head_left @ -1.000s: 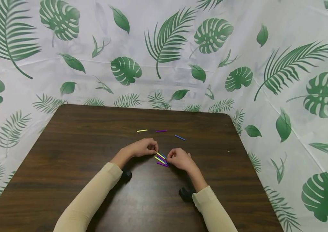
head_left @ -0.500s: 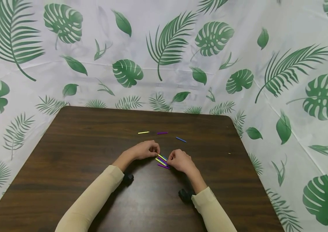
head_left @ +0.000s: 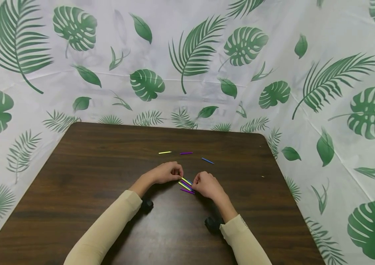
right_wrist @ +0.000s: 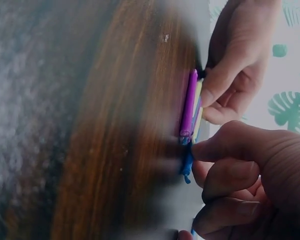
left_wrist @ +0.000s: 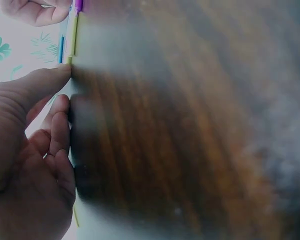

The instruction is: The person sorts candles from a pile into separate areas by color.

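Observation:
Thin birthday candles in yellow, purple and blue lie in a small slanted bunch between the two hands. In the head view the left hand (head_left: pixel 165 172) is at the bunch's upper left end, its thumb and finger pinching the end of a yellow candle (head_left: pixel 185 180). From the other side the right hand (head_left: pixel 207 183) holds the lower right ends. Its wrist view shows thumb and curled fingers at a blue candle (right_wrist: pixel 187 166) with a short wick. A purple candle (right_wrist: pixel 189 102) lies nearest that camera. The right fingers hide part of the bunch.
Behind the hands, apart from each other, lie a yellow candle (head_left: pixel 165 152), a purple candle (head_left: pixel 186 153) and a blue candle (head_left: pixel 207 161). A tiny yellow bit (head_left: pixel 262 176) is at the right of the dark wooden table (head_left: pixel 108 143). A leaf-patterned sheet (head_left: pixel 187 97) hangs behind.
The head view has shifted slightly, so everything appears a little lower. Both hands stay at the candle bunch with hardly any movement; the three separate candles keep their places.

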{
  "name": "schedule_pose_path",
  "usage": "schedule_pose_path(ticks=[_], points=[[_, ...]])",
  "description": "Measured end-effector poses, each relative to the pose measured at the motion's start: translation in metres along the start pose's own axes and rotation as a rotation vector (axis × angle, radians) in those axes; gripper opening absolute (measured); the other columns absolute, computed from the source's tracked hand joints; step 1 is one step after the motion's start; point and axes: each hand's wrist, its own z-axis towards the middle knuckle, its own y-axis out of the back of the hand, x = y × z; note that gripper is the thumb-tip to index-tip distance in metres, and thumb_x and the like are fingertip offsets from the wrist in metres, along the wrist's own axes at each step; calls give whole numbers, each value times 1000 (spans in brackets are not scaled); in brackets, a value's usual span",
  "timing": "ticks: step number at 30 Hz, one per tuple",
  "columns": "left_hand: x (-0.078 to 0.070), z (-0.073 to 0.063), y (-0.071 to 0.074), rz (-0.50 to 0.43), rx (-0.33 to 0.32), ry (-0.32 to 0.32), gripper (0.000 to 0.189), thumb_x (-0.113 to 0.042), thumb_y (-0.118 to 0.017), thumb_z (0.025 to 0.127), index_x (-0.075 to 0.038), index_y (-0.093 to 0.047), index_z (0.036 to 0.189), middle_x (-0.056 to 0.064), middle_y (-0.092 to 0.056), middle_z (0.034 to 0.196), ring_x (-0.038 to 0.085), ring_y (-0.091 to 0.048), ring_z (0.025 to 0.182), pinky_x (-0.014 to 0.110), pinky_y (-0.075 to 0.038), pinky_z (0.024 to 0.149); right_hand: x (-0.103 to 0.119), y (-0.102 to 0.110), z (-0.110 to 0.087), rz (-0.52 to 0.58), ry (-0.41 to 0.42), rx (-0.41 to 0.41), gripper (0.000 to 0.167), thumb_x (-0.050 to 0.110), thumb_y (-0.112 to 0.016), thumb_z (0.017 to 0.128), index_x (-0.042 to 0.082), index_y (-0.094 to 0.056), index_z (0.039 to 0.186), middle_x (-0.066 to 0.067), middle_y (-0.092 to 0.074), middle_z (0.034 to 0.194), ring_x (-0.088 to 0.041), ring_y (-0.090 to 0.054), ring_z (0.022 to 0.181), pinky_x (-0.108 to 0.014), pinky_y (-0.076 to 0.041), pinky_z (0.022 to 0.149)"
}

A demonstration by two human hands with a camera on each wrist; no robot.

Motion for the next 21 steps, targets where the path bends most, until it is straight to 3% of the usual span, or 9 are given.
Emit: schedule_pose_path(ticks=[14,21], points=[[3,-1,-3,6,-11,6,7,-20,-68,107,-18,-74,109,-2,-61,100,12,-56,87,35,-46,83,-5,1,3,5,16,8,11,19,-76,95,14,-72,85,1,-66,76,-15,-56,62,-30,-44,56],[4,0,-3,10,-14,2,6,-20,-69,107,-18,-74,108,-2,-61,100,11,-56,87,35,-46,83,-8,7,6,38,40,1,10,17,-75,95,12,-74,87,1,-63,69,-14,-55,59,-30,-44,57]])
